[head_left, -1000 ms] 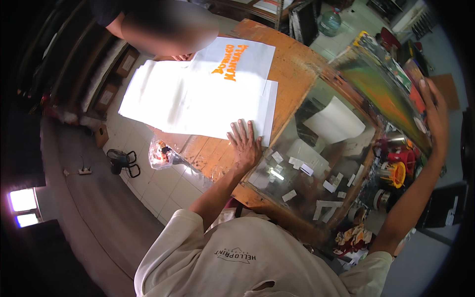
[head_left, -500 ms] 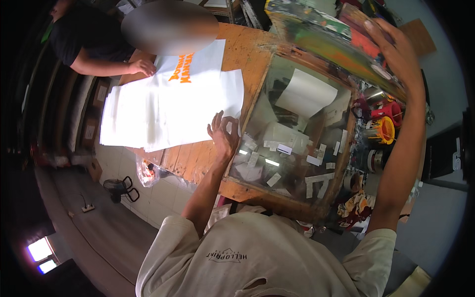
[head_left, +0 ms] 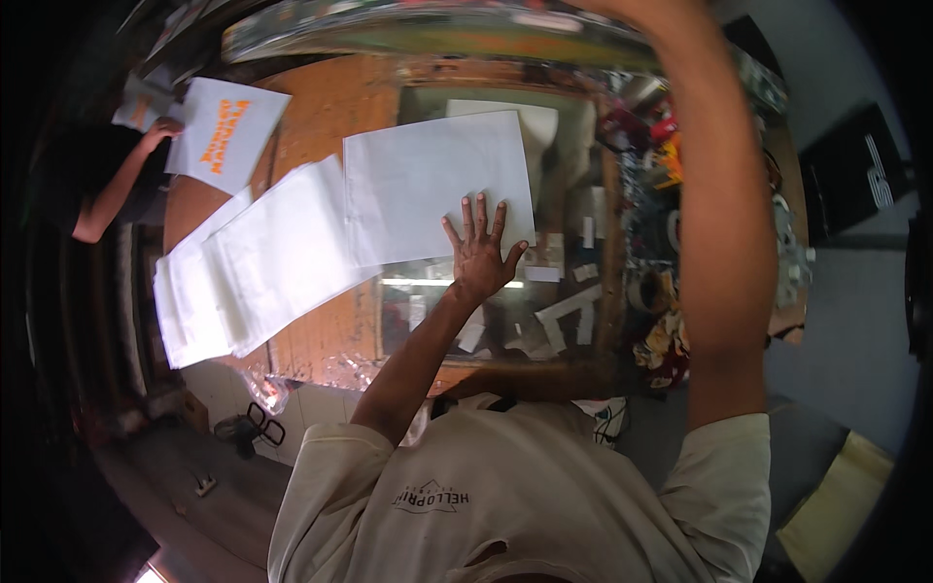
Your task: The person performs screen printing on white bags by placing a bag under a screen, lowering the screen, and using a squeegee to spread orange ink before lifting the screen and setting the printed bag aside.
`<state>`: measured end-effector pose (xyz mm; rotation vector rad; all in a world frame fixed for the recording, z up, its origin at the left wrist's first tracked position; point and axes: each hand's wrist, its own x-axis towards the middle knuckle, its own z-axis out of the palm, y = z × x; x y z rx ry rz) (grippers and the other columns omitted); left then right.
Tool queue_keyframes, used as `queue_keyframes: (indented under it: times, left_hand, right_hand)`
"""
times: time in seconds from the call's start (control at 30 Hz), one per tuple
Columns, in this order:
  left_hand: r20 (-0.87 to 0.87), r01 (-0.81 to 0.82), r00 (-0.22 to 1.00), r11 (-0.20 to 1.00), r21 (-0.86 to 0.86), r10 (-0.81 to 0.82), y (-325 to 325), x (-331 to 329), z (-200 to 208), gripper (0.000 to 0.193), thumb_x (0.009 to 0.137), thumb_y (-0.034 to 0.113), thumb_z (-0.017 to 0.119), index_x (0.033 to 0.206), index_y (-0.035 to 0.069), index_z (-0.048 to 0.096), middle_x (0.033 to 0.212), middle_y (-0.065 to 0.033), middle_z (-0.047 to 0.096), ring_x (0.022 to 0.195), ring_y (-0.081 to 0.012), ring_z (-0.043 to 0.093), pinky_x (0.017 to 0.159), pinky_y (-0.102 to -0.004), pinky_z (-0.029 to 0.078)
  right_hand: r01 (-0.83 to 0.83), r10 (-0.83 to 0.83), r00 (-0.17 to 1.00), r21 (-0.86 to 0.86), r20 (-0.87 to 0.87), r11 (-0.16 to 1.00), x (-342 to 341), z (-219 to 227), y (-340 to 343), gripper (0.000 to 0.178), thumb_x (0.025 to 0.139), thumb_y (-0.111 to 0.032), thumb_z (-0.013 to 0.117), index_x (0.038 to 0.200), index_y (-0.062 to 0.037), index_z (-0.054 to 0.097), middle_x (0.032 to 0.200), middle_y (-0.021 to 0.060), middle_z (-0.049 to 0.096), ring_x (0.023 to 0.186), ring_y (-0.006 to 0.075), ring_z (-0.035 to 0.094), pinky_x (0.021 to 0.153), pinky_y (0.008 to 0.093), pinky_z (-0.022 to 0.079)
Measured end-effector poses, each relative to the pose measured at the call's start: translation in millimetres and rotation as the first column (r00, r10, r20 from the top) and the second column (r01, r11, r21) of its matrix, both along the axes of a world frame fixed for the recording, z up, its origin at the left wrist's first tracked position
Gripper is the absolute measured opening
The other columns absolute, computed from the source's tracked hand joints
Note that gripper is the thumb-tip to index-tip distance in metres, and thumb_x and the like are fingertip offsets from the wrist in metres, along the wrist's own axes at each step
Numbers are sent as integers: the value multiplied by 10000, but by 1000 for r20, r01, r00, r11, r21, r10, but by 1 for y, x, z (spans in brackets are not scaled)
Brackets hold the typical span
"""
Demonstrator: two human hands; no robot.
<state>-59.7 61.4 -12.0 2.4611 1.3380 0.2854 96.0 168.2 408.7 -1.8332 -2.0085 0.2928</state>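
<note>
Where a sheet [head_left: 423, 185] is laid over the glass [head_left: 501, 316], it is touched by the left hand [head_left: 478, 260], fingers spread, nothing gripped; the right hand is cut from view, its state untellable. Papers [head_left: 282, 262] are stacked left on the surface [head_left: 330, 107].

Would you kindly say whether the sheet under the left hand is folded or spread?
Spread: the white sheet lies flat under the left hand, four corners showing.

The top edge hides the right grip and crops a blurred frame [head_left: 437, 39].
</note>
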Motion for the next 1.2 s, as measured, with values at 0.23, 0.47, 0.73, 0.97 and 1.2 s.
queue_keyframes:
  times: [0.23, 0.47, 0.73, 0.97, 1.2]
  left_hand:
    - [-88, 125, 987, 988, -94, -133, -36, 62, 5, 798, 1013, 562, 527, 1637, 134, 273, 1708, -241, 74, 1594, -413, -3, 1183, -756, 36]
    - [-56, 180, 981, 975, -127, -188, -55, 46, 13, 830, 960, 579, 607, 1619, 161, 324, 1707, -223, 99, 1596, -403, 11, 1188, -753, 29]
    - [5, 327, 945, 943, -57, -328, -57, 60, 8, 888, 890, 647, 658, 1604, 206, 368, 1707, -200, 122, 1596, -390, 38, 1170, -778, 39]
    - [4, 346, 938, 938, -6, -346, -62, 65, 4, 874, 902, 669, 618, 1572, 144, 423, 1694, -242, 143, 1590, -410, 51, 1128, -812, 122]
    - [3, 348, 937, 937, -9, -348, -66, 72, 3, 887, 910, 662, 609, 1578, 116, 405, 1690, -251, 148, 1587, -413, 64, 1127, -816, 123]
  right_hand:
    - [-134, 125, 979, 46, 160, 990, 21, -2, 10, 303, 973, -218, 555, 950, -19, 783, 870, 164, 761, 657, 156, 653, 723, 407, 583]
    - [-138, 93, 972, 204, 216, 969, 24, -12, 0, 290, 962, -191, 557, 985, -17, 788, 899, 170, 763, 675, 171, 660, 721, 397, 585]
    - [-150, 108, 971, 187, 215, 971, 25, -13, -3, 286, 962, -179, 555, 1005, -22, 790, 914, 162, 766, 694, 175, 671, 715, 389, 586]
    - [-150, 113, 970, 165, 217, 975, 27, -14, -1, 284, 963, -169, 553, 1022, -25, 791, 927, 155, 770, 711, 178, 679, 710, 382, 588]
    - [-148, 115, 968, 140, 221, 979, 28, -14, 0, 284, 964, -158, 551, 1039, -29, 793, 941, 147, 773, 728, 181, 688, 704, 374, 589]
